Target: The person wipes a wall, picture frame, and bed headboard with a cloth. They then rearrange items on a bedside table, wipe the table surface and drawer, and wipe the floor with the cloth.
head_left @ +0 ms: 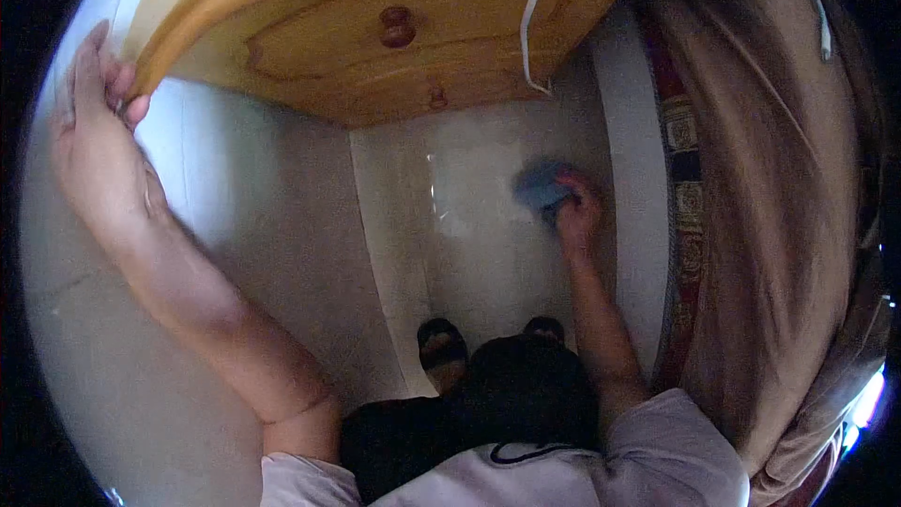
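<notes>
My right hand (578, 213) is closed on a bluish cloth (542, 186), blurred by motion, low over the shiny floor tiles (479, 225). At the far left, my left hand (105, 99) grips the corner of the curved wooden top edge (202, 9) of a cabinet. The thumb is only partly visible there. The wooden cabinet (328, 61) has drawer fronts with a round dark red-brown knob (397, 28) and a smaller knob (437, 97) lower down.
A white cable (531, 19) hangs in front of the cabinet. On the right, a brown curtain (770, 178) with a patterned border (687, 197) falls beside a pale ledge (638, 178). My feet in dark sandals (441, 343) are on the tiles below.
</notes>
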